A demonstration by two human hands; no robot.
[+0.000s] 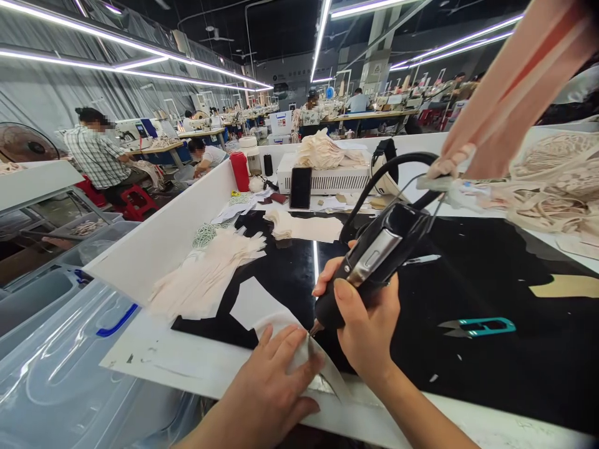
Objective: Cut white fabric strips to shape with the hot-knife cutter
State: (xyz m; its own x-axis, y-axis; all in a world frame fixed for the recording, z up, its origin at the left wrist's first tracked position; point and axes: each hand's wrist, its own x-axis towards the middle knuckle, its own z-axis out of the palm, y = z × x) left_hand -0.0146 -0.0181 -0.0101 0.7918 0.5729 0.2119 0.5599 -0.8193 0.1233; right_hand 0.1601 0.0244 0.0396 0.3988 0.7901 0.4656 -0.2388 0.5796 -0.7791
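My right hand (367, 324) is wrapped round a black handheld power tool (374, 246) with a silver plate on its side. A thick black cable (374, 178) loops from its back end. The tool's narrow metal tip (315, 328) points down at a white fabric piece (256, 302), close to my left fingertips. My left hand (276, 383) lies over this fabric with its fingers spread, pressing on it near the table's front edge. Part of the fabric is hidden under that hand. Below both hands is a glossy black mat (444, 280).
Teal thread snips (486, 326) and a white-handled small tool (422, 259) lie right. Pale fabric strips (208, 271) are stacked left, cream pieces (304, 226) behind. A phone (300, 187) leans against a white box (344, 178). Pink fabric (519, 87) hangs upper right. Co-workers sit beyond.
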